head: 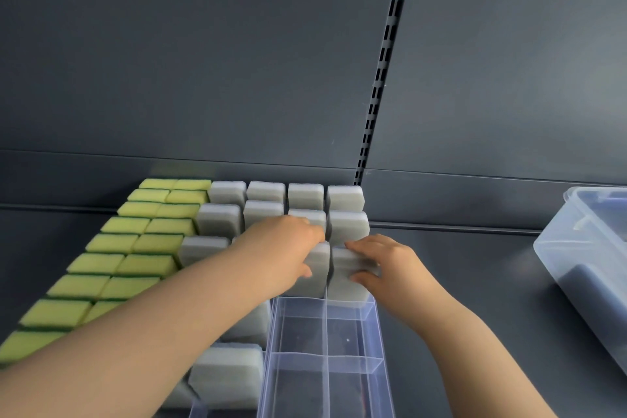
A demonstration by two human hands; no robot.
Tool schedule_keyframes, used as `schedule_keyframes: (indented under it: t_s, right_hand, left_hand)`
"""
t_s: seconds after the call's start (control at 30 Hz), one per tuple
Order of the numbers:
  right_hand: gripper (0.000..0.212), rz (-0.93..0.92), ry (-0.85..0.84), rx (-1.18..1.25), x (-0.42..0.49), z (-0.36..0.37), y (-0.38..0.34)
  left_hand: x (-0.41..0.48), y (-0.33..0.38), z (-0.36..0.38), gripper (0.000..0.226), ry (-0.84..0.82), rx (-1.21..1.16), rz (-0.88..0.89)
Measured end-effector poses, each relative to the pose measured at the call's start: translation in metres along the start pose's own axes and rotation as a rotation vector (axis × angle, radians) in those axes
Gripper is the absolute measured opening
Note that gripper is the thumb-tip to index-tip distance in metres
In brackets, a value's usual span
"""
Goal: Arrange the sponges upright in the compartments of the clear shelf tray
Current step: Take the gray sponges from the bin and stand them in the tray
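Two grey sponges (pixel 342 290), left hand (pixel 288 248) and right hand (pixel 385 260) each gripping one, fingers (pixel 360 245) atop, thumbs in front

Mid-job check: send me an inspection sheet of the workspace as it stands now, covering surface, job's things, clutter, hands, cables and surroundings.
Surface: dark grey shelf.
Job's things: clear shelf tray; grey sponges upright in rows at the back; yellow-green sponges in two columns on the left; the near compartments in front of the hands hold nothing.
Clutter: clear plastic box at right, something dark inside.
Hands: left hand grips the next grey sponge; right hand grips the rightmost grey sponge beside it.
Cables: nothing seen.
Surroundings: dark back panel with a slotted upright.
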State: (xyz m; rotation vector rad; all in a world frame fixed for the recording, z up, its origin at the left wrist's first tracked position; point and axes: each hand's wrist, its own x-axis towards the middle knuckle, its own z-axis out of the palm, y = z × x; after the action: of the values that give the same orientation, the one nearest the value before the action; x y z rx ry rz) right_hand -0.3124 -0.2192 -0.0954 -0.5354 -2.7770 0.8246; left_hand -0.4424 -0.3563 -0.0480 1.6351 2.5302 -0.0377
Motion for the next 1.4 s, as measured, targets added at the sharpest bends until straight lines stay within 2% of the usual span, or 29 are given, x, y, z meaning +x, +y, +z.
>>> schedule_keyframes:
  t_s: [0.27, 0.57, 0.67, 0.83, 0.97, 1.03, 1.1, 1.23, 1.4]
  right_hand:
    - [0.045, -0.021, -0.019, -0.049, 0.000, -0.002, -0.004]
    - [0.049, -0.038, -0.037, -0.131, 0.001, -0.006, -0.008]
    - [0.052, -0.033, -0.001, -0.156, -0.002, -0.010, -0.012]
    - [0.046, 0.059, 0.209, -0.202, -0.020, -0.022, -0.022]
    - [0.045, 0.100, 0.292, -0.229, -0.042, -0.023, -0.046]
    - [0.045, 0.097, 0.327, -0.234, -0.057, -0.017, -0.069]
    - [0.045, 0.076, 0.351, -0.232, -0.073, -0.004, -0.095]
    - [0.045, 0.064, 0.366, -0.200, -0.111, 0.035, -0.143]
    - [0.046, 0.151, 0.377, -0.162, -0.167, 0.083, -0.181]
  left_hand:
    - [0.005, 0.006, 0.014, 0.033, 0.012, 0.076, 0.012]
    - [0.003, 0.001, 0.015, 0.040, 0.070, 0.024, 0.021]
    - [-0.005, -0.001, 0.009, 0.040, 0.176, 0.036, 0.032]
    - [-0.040, -0.015, -0.013, 0.029, 0.453, 0.141, 0.072]
    - [-0.075, -0.032, -0.016, 0.022, 0.622, 0.099, 0.086]
    - [-0.098, -0.035, -0.018, 0.029, 0.660, 0.053, 0.108]
    - [-0.124, -0.036, -0.017, 0.039, 0.655, 0.037, 0.133]
    - [-0.179, -0.038, -0.005, 0.042, 0.627, 0.031, 0.185]
    - [-0.236, -0.039, 0.025, 0.042, 0.558, -0.025, 0.226]
